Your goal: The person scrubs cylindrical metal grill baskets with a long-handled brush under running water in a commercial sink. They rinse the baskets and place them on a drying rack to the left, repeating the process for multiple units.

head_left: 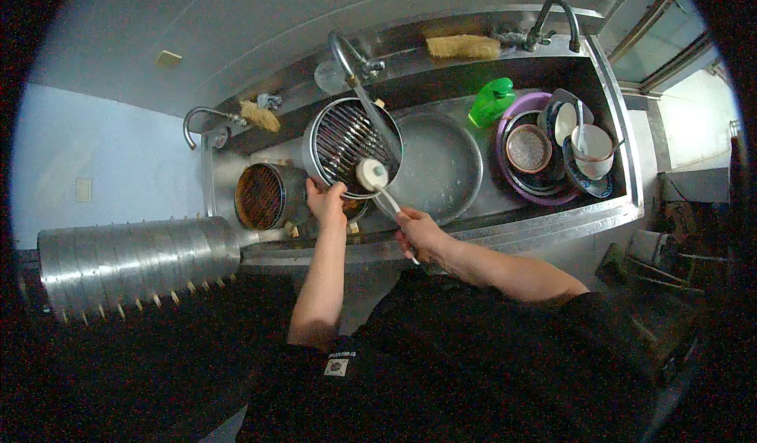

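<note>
My left hand grips the near rim of a round metal steamer basket with a slatted base, tilted under the tap. Water runs from the middle faucet into it. In my right hand is the white handle of a round-headed scrubbing brush, its head at the basket's near right inner edge. Beneath and to the right of the basket, a large round metal basin lies in the sink. Another steamer basket, with brown-stained slats, lies on its side to the left.
Stacked metal steamer rings lie at the left. A purple tub of bowls stands in the sink's right end, beside a green bottle. Sponges and two more faucets line the back ledge. The sink's front rim is raised.
</note>
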